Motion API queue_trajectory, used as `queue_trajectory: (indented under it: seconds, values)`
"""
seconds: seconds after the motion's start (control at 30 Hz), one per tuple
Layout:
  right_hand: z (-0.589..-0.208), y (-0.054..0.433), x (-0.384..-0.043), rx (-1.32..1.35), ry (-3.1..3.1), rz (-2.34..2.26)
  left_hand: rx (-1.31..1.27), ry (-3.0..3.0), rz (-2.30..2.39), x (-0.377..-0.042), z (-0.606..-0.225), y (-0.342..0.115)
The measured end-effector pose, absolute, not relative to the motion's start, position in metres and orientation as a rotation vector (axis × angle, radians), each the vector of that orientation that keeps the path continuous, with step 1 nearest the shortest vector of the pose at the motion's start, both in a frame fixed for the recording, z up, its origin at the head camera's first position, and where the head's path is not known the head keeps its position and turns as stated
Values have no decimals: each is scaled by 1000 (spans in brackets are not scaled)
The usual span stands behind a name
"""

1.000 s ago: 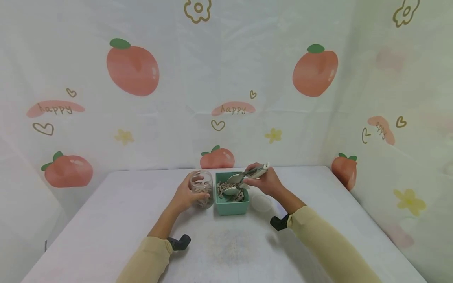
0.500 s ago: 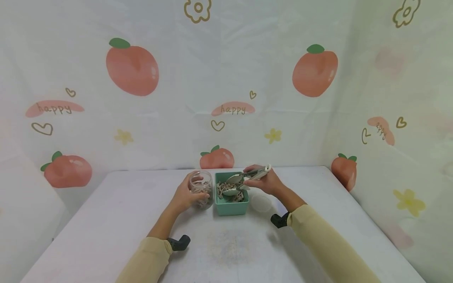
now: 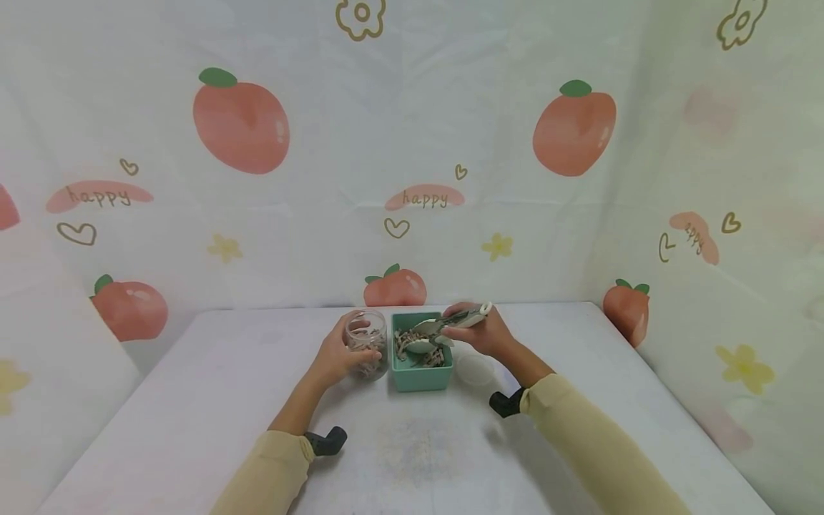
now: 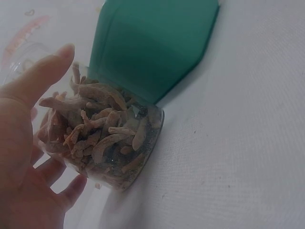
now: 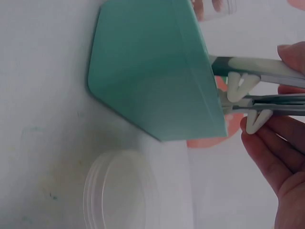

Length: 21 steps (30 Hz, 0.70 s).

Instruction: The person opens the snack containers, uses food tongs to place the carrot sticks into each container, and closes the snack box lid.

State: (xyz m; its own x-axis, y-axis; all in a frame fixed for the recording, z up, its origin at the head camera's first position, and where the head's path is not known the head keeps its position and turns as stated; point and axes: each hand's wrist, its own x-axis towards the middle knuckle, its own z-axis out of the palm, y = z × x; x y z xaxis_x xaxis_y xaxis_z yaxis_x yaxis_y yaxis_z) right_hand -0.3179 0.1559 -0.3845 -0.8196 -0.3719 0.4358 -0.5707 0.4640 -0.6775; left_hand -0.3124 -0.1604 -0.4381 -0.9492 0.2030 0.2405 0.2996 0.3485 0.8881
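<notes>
My left hand (image 3: 340, 352) grips a clear jar (image 3: 367, 346), its fingers and thumb wrapped round the side. Dried brown, root-like pieces (image 4: 102, 124) fill the lower part of the lidless jar. Right beside it stands a green rectangular box (image 3: 421, 380), with more of these pieces inside. My right hand (image 3: 479, 331) holds a pair of tongs (image 3: 460, 319) with pale handles. The tong heads (image 3: 421, 346) reach down into the box among the pieces. In the right wrist view the tongs (image 5: 267, 69) cross the box rim, and the box wall hides their tips.
A translucent round lid (image 3: 476, 370) lies on the white table (image 3: 322, 472) just right of the box. Close behind the table's far edge hangs a white curtain (image 3: 309, 243) printed with fruit. Another side of it runs along the right.
The two tong heads have come closer together inside the box, and the right hand has shifted slightly. The left hand and jar stay where they were.
</notes>
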Motion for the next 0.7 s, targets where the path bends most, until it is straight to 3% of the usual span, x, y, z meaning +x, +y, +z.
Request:
queue_trajectory:
  seconds: [0.43,0.7]
  values:
    - [-381,150,-313,704,-2462,1339,-459,-2553,-1682,-285,-403,-152]
    - [-376,153,-313,716,-2380,1430,-465,-2529,-1675,-307,-430,-159]
